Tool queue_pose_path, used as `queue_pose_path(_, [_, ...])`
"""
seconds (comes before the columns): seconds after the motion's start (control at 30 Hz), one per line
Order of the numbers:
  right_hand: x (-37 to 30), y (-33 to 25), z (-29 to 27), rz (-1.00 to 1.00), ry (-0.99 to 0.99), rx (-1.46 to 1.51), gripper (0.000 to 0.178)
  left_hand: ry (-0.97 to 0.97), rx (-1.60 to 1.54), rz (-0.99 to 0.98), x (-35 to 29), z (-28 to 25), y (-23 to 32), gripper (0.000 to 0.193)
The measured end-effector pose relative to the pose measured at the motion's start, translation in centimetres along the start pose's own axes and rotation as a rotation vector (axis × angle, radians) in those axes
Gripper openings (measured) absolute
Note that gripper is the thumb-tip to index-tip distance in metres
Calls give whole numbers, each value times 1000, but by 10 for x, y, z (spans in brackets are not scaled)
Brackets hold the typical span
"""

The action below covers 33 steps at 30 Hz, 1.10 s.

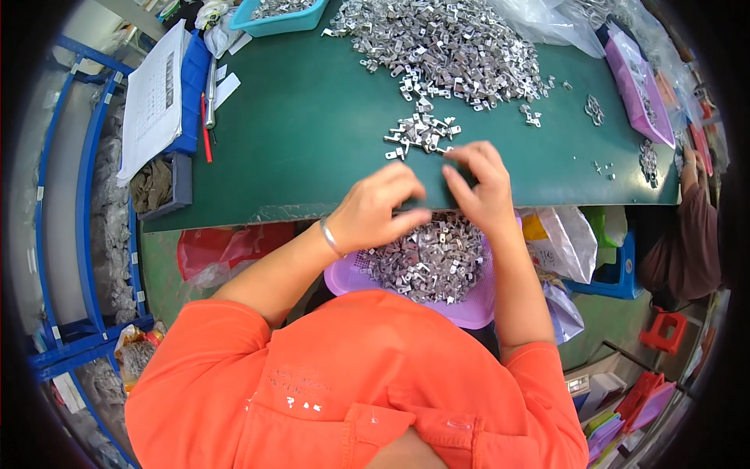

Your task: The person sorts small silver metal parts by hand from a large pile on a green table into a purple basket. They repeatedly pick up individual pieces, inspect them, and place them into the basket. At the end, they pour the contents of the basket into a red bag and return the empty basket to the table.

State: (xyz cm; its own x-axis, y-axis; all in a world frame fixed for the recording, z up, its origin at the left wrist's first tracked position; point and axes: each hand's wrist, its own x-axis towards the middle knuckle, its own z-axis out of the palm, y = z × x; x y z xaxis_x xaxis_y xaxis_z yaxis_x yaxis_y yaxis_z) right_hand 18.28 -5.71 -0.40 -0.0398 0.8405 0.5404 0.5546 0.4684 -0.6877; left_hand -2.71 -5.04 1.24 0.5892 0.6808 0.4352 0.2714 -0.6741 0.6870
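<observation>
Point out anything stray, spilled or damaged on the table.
A few small bits lie scattered toward the table's right end, apart from the main pile. The front edge, left of the left hand, looks pale and scuffed.

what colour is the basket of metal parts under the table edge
The basket is light purple, seen best in the head view.

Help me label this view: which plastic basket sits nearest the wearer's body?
The purple basket, right against the orange shirt; the turquoise basket and the pink basket are farther off, on the green table.
</observation>
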Motion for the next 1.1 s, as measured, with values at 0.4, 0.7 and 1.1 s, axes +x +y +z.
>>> queue_pose_path(0.4, [7, 8, 2, 85, -31, -23, 14, 196, 487, -63, 42, 18, -18, 11])
queue_pose_path(0.7, [5, 17, 10, 38, -16, -37, 12, -254, -131, -108, -5, -6, 17, 20])
queue_pose_path(1.1, [15, 0, 21, 2, -169, -212, 29, 169, 210, -275, 11, 5, -20, 25])
